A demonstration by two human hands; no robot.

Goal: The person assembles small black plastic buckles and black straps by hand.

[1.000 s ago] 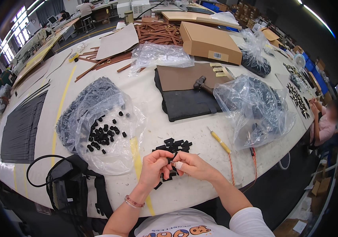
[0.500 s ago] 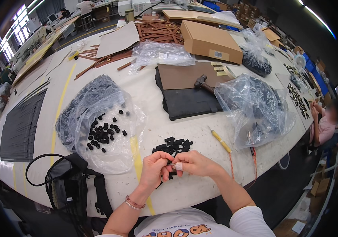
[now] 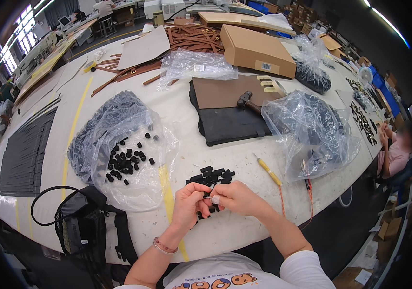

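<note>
My left hand and my right hand meet fingertip to fingertip just above the table, both closed in a pinch. A small black piece shows at the left fingertips. A thin, shiny sliver lies between the two hands; what the right fingers pinch is mostly hidden. White tape wraps one digit of my right hand. Right behind and under the hands lies a loose pile of short black pieces, with a few more below the fingers.
Left stands an open clear bag spilling small black cylinders. A yellow-handled pointed tool with a cord lies right, near another plastic bag. Beyond are a hammer, a cardboard box and brown straps. A black mesh bag sits at the near-left edge.
Both hands have shifted very slightly upward and stay pinched together. The black piece between the fingertips shows more clearly now. Little else has moved.
</note>
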